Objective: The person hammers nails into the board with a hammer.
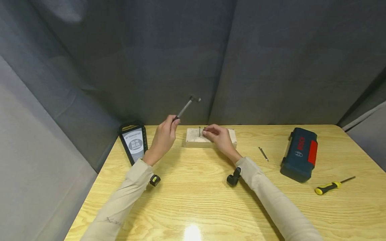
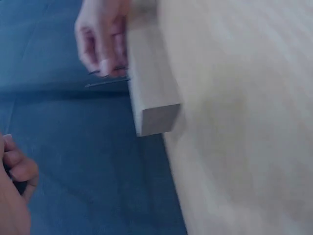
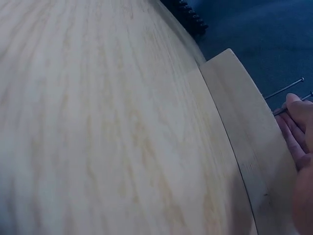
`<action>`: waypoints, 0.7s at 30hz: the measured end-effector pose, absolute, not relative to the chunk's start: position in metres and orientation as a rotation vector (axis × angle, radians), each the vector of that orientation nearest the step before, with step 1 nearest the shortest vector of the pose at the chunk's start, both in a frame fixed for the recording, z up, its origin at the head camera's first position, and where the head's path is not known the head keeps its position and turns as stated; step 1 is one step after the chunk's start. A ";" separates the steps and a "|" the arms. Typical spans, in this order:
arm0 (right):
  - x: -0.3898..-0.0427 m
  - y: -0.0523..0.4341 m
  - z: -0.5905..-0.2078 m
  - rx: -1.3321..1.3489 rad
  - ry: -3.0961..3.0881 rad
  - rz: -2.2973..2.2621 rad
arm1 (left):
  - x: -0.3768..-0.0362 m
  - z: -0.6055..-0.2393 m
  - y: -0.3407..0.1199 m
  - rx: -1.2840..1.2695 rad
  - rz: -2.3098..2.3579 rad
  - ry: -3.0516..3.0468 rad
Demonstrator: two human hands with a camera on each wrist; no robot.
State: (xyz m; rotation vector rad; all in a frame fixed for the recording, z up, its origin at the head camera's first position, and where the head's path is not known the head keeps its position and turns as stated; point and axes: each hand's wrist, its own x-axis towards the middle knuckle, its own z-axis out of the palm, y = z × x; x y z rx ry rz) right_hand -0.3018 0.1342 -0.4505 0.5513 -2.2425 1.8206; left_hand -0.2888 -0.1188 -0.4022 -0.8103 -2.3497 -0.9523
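My left hand (image 1: 164, 136) grips a hammer (image 1: 186, 106) by its dark handle, the head raised above and behind the wooden block (image 1: 196, 144). On the block, my right hand (image 1: 221, 138) pinches a nail (image 3: 281, 111) between thumb and fingers. Just left of those fingers, another nail (image 1: 199, 131) stands upright in the block's top. In the left wrist view both nails jut from the block beside the right hand (image 2: 102, 41). Only part of the left hand (image 2: 17, 181) shows there, and the hammer head is out of that view.
A black case with a white label (image 1: 134, 143) lies at the left. To the right are a loose nail (image 1: 263, 154), a dark blue and red Bosch case (image 1: 299, 154) and a yellow-black screwdriver (image 1: 331, 186). A dark curtain (image 1: 169, 67) hangs behind the table.
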 end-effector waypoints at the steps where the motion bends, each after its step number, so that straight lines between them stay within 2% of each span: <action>1: -0.302 0.135 -0.450 0.555 -2.240 1.824 | -0.288 -0.405 -0.118 -0.820 -0.913 -2.405; 6: -0.302 0.134 -0.449 0.580 -2.238 1.831 | -0.284 -0.421 -0.118 -0.794 -0.802 -2.650; 12: -0.302 0.134 -0.447 0.574 -2.243 1.813 | -0.284 -0.412 -0.118 -0.784 -0.831 -2.577; 21: -0.323 0.138 -0.476 0.527 -2.231 1.818 | -0.286 -0.412 -0.119 -0.843 -0.727 -2.635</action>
